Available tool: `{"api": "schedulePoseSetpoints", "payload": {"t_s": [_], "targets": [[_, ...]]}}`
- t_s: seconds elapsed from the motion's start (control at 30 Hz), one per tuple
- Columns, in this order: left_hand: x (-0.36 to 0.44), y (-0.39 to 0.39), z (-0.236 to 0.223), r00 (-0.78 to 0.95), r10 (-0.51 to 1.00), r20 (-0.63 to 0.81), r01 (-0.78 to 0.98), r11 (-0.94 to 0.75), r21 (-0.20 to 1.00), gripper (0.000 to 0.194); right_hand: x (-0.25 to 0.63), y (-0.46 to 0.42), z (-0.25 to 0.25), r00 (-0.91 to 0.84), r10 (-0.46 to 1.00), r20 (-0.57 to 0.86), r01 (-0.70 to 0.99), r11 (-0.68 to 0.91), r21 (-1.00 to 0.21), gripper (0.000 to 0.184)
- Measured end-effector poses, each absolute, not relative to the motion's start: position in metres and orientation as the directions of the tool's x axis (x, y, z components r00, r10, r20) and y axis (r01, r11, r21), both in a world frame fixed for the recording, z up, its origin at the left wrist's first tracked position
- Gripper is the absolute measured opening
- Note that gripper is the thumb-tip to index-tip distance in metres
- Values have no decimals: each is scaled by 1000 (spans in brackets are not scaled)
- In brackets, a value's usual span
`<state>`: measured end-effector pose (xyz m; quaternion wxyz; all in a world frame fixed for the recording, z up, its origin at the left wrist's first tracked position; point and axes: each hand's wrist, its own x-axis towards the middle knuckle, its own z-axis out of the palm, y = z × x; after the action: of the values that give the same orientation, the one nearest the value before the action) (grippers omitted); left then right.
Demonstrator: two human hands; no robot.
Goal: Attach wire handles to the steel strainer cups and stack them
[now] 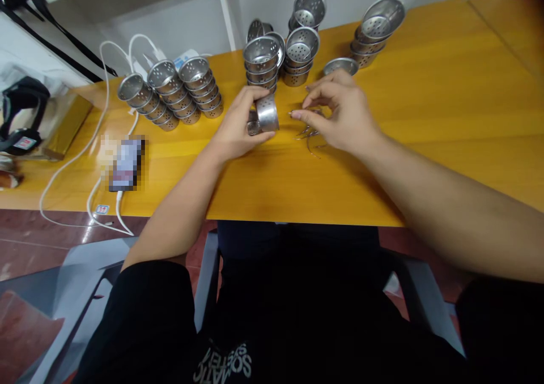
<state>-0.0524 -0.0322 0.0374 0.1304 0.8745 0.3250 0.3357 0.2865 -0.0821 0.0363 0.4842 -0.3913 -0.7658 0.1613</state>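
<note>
My left hand (238, 126) is wrapped around a small perforated metal cup (267, 113), tipped on its side above the table. To its right, my right hand (342, 112) has thumb and forefinger pinched at the tips, with the small end of what looks like a thin wire between them. Several thin curved wires (312, 140) show just beneath that hand, partly covered by it. A shallow metal cup or lid (341, 65) lies behind my right fingers. Stacked perforated cups (261, 55) stand just beyond my left hand.
More perforated cup stacks stand at the left (165, 81), back middle (301, 47) and back right (378, 24) of the yellow table (446, 118). A phone (127, 165) with white cables (96, 135) lies on the left. A black strapped device (25, 112) sits farther left.
</note>
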Motion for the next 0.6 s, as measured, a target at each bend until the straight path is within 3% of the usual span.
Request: {"api": "schedulePoseSetpoints", "payload": {"t_s": [0.23,0.6], "targets": [[-89,-6,37,397,760,515,496,-650,576,108,323,-58,21,-275,794,542,536,595,-600,44],[-94,-15,42,541,773,331,442,-596,670,136,316,-65,31,-332,868,369,590,496,-637,37]]}}
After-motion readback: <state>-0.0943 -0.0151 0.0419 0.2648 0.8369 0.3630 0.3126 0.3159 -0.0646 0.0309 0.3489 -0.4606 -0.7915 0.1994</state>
